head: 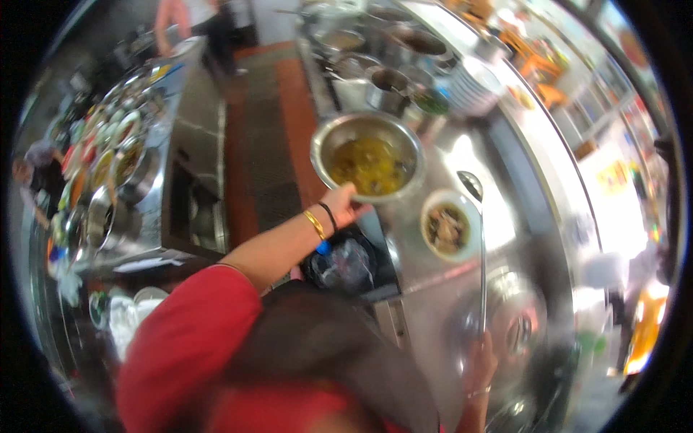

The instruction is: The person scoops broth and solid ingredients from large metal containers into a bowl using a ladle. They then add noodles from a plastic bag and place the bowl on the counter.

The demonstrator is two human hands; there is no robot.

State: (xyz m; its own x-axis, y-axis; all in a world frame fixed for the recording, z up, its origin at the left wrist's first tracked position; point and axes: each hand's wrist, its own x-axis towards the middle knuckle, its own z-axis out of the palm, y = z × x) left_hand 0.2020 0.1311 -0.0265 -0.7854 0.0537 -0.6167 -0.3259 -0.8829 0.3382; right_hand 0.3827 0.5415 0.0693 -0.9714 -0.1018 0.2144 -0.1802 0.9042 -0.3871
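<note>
My left hand (pixel 344 205) grips the near rim of a wide stainless steel basin (pixel 322 142). Yellowish broth (pixel 368 165) with darker pieces lies in the basin, which overhangs the counter's left edge. In my right hand (pixel 481 360) is the long handle of a metal ladle (pixel 472 185), its bowl up beside a white bowl. That white bowl (pixel 472 216) stands on the steel counter (pixel 411 243) and holds pale pieces, perhaps meat, in dark liquid. Blur hides the exact grip of my right fingers.
Below the basin is a bin with a dark plastic liner (pixel 344 265). A stack of white plates (pixel 476 81) and several pots (pixel 389 81) stand at the far counter. Round metal lids (pixel 511 325) lie near my right hand. Two people (pixel 189 24) are at the left counter (pixel 189 108).
</note>
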